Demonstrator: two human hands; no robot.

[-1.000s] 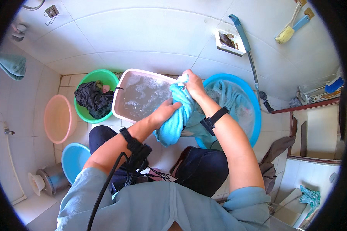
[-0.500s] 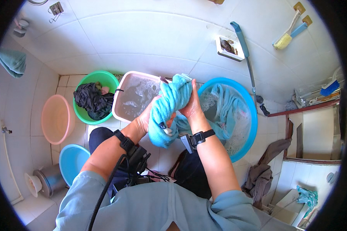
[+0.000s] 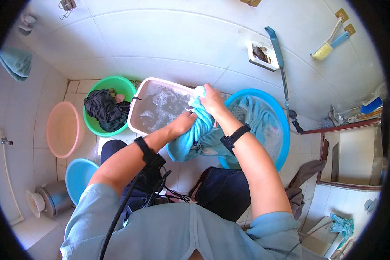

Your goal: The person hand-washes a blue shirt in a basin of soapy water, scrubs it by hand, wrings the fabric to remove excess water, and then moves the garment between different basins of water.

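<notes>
A wet, fluffy light-blue cloth [image 3: 200, 129] is twisted into a thick rope between my hands. Around its upper end, where a white part sticks out, my right hand [image 3: 212, 101] is closed. My left hand [image 3: 183, 124] grips the twist a little lower and to the left. The lower part hangs in a loop above the tiles and trails right into a large blue tub [image 3: 285, 138], where more light-blue fabric lies in sudsy water. Just beyond my hands stands a pink rectangular basin [image 3: 131, 122] of grey, foamy water.
To the left are a green basin [image 3: 87, 124] with dark clothes, a pink round basin [image 3: 58, 130] and a small blue basin [image 3: 76, 182]. A long-handled tool [image 3: 277, 54] leans on the wall by a soap tray [image 3: 271, 65]. Brownish-grey clothing [image 3: 307, 170] hangs at the right.
My hands have turned and closed tighter on the cloth, the right one moving onto its upper end. The twist is thinner, and more of the pink basin shows.
</notes>
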